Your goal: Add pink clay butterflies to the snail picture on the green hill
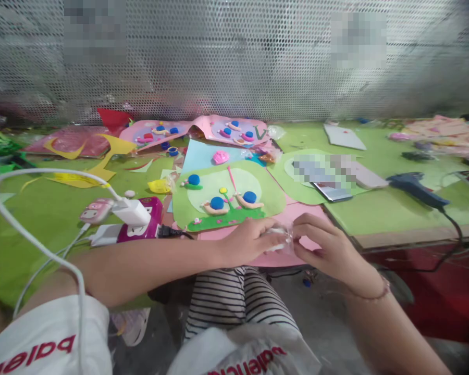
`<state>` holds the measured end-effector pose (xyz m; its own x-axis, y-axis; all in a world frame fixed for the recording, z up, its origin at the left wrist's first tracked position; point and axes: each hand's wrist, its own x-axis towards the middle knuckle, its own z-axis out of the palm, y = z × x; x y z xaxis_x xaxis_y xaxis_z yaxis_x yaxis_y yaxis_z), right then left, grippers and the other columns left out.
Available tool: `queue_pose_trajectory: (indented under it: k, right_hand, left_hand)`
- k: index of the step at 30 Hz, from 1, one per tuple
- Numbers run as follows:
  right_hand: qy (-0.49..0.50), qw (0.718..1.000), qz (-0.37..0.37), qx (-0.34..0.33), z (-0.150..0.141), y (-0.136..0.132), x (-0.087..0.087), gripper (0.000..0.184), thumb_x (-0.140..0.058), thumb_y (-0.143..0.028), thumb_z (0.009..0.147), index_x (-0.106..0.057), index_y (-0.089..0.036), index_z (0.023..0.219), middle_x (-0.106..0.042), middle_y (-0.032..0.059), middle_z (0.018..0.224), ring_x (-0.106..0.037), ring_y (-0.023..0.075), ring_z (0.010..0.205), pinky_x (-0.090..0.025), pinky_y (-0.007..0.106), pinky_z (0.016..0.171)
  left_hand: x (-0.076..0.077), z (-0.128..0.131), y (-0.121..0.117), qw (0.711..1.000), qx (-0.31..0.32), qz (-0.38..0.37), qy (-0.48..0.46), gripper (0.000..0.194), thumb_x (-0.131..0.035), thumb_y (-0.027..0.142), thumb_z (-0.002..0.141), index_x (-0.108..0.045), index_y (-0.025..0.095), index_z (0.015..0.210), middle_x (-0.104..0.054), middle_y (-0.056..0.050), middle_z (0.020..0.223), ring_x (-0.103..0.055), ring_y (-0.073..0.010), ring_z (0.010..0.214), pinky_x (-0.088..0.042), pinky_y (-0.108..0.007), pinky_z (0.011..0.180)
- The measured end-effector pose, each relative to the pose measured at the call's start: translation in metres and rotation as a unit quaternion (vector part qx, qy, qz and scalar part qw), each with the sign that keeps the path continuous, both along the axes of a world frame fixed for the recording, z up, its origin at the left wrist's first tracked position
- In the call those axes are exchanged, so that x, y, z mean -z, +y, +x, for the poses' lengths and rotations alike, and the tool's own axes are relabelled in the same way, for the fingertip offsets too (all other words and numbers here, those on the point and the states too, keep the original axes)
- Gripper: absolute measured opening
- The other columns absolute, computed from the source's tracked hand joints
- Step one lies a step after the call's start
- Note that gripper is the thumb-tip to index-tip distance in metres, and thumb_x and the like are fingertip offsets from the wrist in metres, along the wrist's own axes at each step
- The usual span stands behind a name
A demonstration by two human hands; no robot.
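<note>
Near the table's front edge, my left hand (252, 239) is closed around a small clear plastic packet (283, 238) with something white in it, perhaps clay. The fingers of my right hand (328, 247) pinch the packet's right end. Just beyond my hands lies a light green paper sheet (183, 208) with rounded corners. It bears snail shapes with blue shells (217, 203), a pink strip, a yellow flower and a dark green ground strip. A pink sheet (305, 212) lies beneath my hands, partly hidden by them.
A purple power block (152, 213) with white chargers and a looping cable (35, 172) stands at left. Behind are a pink clay lump (221, 157), a yellow packet (160, 186) and decorated pink sheets (234, 130). A phone (332, 191) and a corded glue gun (418, 188) lie at right.
</note>
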<state>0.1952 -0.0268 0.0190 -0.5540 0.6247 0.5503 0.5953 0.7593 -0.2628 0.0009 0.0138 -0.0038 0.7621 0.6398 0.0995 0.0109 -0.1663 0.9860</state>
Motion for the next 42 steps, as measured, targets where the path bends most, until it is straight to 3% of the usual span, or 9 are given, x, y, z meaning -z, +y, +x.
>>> queue_pose_trajectory:
  k: [5,10,14,16,20,24,26,31,42]
  right_hand:
    - [0.017,0.997,-0.053,-0.047,0.006,-0.001,0.000,0.018,-0.056,-0.004,0.083,-0.057,-0.019,0.093,-0.057,0.0033,0.081,-0.056,0.0089,0.070,-0.048,0.019,0.062]
    - [0.036,0.999,0.004,-0.004,-0.001,-0.002,0.003,0.016,-0.054,-0.001,0.082,-0.055,-0.017,0.085,-0.057,0.0034,0.076,-0.055,0.0097,0.066,-0.046,0.021,0.058]
    - [0.116,0.992,-0.035,0.019,0.006,-0.001,0.009,0.016,-0.055,-0.003,0.081,-0.056,-0.019,0.085,-0.056,0.0020,0.075,-0.055,0.0104,0.068,-0.046,0.022,0.060]
    - [0.261,0.959,-0.093,0.054,0.013,0.003,0.011,0.010,-0.054,-0.010,0.085,-0.057,-0.020,0.084,-0.055,0.0010,0.072,-0.055,0.0099,0.064,-0.046,0.023,0.058]
    - [0.502,0.833,-0.199,0.124,0.025,0.028,0.004,0.004,-0.056,-0.018,0.086,-0.059,-0.020,0.083,-0.056,0.0015,0.074,-0.056,0.0075,0.062,-0.047,0.020,0.055]
    - [0.324,0.877,-0.266,0.236,0.027,0.080,-0.017,0.016,-0.048,-0.017,0.088,-0.061,-0.018,0.096,-0.060,0.0017,0.078,-0.059,0.0052,0.063,-0.053,0.019,0.066]
    - [0.251,0.883,-0.293,0.267,0.027,0.112,-0.025,0.016,-0.049,-0.010,0.084,-0.064,-0.012,0.081,-0.065,0.0052,0.077,-0.062,0.0072,0.065,-0.054,0.021,0.070]
    - [0.079,0.890,-0.254,0.371,0.034,0.179,-0.032,0.012,-0.059,-0.004,0.073,-0.069,-0.010,0.077,-0.066,0.0050,0.063,-0.065,0.0161,0.069,-0.052,0.027,0.073]
    - [-0.040,0.908,-0.178,0.377,0.035,0.221,-0.004,0.015,-0.053,-0.011,0.071,-0.067,-0.013,0.067,-0.068,0.0065,0.075,-0.063,0.0211,0.082,-0.044,0.026,0.076]
  left_hand:
    - [0.000,0.001,-0.001,1.000,0.005,-0.012,0.006,0.029,-0.054,0.040,0.088,-0.060,0.013,0.097,-0.060,-0.002,0.077,-0.055,-0.0093,0.064,-0.042,-0.019,0.062]
    - [0.002,0.001,0.000,0.999,-0.003,-0.032,0.003,0.034,-0.050,0.046,0.089,-0.059,0.013,0.094,-0.062,-0.003,0.076,-0.058,-0.0101,0.063,-0.044,-0.020,0.059]
    - [0.000,0.000,0.000,1.000,-0.012,-0.028,-0.004,0.031,-0.053,0.045,0.088,-0.058,0.015,0.086,-0.059,0.000,0.070,-0.055,-0.0088,0.060,-0.042,-0.019,0.059]
    - [-0.002,0.000,-0.001,0.999,-0.022,-0.027,-0.006,0.029,-0.052,0.043,0.089,-0.056,0.015,0.082,-0.057,0.001,0.068,-0.053,-0.0082,0.059,-0.040,-0.019,0.059]
    - [-0.003,0.000,-0.002,0.999,-0.022,-0.038,-0.006,0.027,-0.051,0.041,0.089,-0.054,0.016,0.080,-0.058,0.000,0.071,-0.056,-0.0093,0.063,-0.043,-0.020,0.059]
    - [-0.004,0.000,-0.003,0.999,-0.019,-0.050,0.001,0.027,-0.053,0.042,0.087,-0.052,0.016,0.079,-0.057,-0.001,0.071,-0.059,-0.0112,0.065,-0.046,-0.020,0.058]
    - [-0.005,0.000,-0.003,0.999,-0.019,-0.048,0.004,0.026,-0.054,0.041,0.087,-0.051,0.016,0.077,-0.056,0.000,0.069,-0.059,-0.0111,0.065,-0.046,-0.020,0.059]
    - [-0.007,0.000,-0.002,0.999,-0.019,-0.041,0.013,0.024,-0.053,0.037,0.087,-0.052,0.016,0.078,-0.055,0.001,0.068,-0.060,-0.0127,0.068,-0.044,-0.020,0.060]
    - [-0.008,-0.001,-0.003,0.999,0.005,-0.036,0.022,0.026,-0.053,0.040,0.088,-0.057,0.014,0.085,-0.060,-0.002,0.081,-0.058,-0.0116,0.069,-0.043,-0.021,0.063]
